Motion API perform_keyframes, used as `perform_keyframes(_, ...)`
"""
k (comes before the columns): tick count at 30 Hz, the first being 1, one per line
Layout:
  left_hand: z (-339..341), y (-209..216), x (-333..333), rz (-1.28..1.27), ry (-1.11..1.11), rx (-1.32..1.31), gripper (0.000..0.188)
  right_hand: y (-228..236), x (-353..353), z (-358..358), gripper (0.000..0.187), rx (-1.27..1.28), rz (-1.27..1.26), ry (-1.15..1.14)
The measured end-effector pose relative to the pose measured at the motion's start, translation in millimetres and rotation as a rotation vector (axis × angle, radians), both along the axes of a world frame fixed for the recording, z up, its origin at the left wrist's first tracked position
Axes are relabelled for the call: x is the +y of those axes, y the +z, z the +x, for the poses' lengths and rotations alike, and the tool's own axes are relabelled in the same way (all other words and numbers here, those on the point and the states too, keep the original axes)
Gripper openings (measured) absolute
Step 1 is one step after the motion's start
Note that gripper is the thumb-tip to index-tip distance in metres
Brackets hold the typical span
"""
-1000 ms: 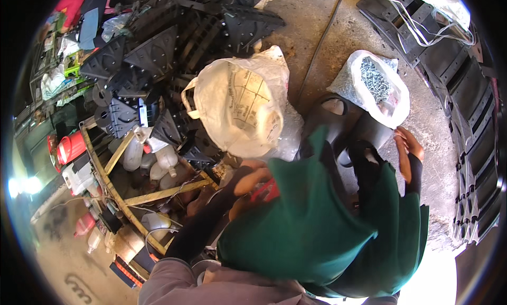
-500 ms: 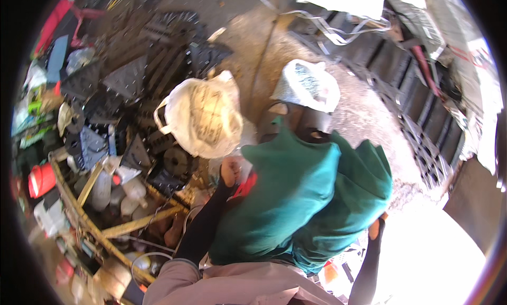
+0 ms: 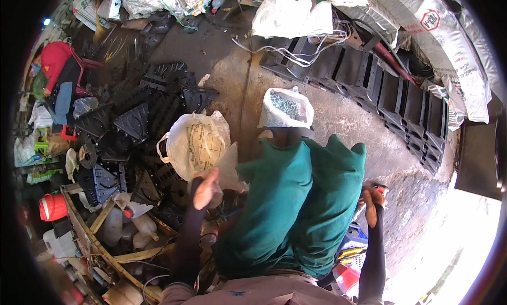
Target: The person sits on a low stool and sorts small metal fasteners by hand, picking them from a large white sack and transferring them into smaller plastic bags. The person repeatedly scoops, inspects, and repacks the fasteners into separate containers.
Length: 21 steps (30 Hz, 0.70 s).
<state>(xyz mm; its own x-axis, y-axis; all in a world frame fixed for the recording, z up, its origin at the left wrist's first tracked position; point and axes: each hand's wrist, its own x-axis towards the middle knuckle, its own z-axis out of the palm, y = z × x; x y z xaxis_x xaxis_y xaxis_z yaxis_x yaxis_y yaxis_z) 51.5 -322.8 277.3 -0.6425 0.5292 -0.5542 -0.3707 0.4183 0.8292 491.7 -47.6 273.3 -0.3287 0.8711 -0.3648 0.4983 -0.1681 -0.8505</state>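
My left hand (image 3: 205, 188) is raised beside my left leg, its fingers stretched out and holding nothing I can see. Just ahead of it stands a white woven bag (image 3: 198, 144) with a handle loop, and a pale clear plastic bag (image 3: 231, 167) lies between that bag and my knee. My right hand (image 3: 373, 203) is by the outer side of my right knee. Its fingers are curled round a small red-and-black thing (image 3: 380, 189), mostly hidden, whose kind I cannot tell. Beyond my feet, a white sack (image 3: 288, 107) holds many small bluish-grey pieces.
Black plastic parts (image 3: 132, 120) are heaped at the left. Nearer is a wooden-framed bin (image 3: 100, 241) of plastic bottles, beside a red bucket (image 3: 53, 207). Black slatted panels (image 3: 369, 83) lie at the right under white sacks (image 3: 449, 46). A red-and-white container (image 3: 347, 278) stands by my right hip.
The view has shifted, showing more of the far floor. My left hand has lifted and its fingers have straightened. My right hand has come forward beside the knee with the red-and-black thing now visible.
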Motion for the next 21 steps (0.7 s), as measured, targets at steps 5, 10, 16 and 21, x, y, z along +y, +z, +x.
perform_keyframes(5, -37, 154, 34, 0.157, -0.045, 0.248, 0.041, 7, 16, -29, 0.031, 0.022, 0.079, 0.038)
perform_keyframes(10, -76, 237, 104, 0.208, -0.131, 0.443, 0.043, 11, 37, -66, 0.029, 0.083, 0.105, 0.079)
perform_keyframes(16, -136, 210, 172, 0.083, -0.28, 0.318, 0.04, 4, 71, -133, 0.029, -0.054, 0.313, 0.241)
perform_keyframes(21, -185, 91, 214, -0.011, -0.417, 0.194, 0.044, -11, 115, -214, 0.027, -0.101, 0.359, 0.266)
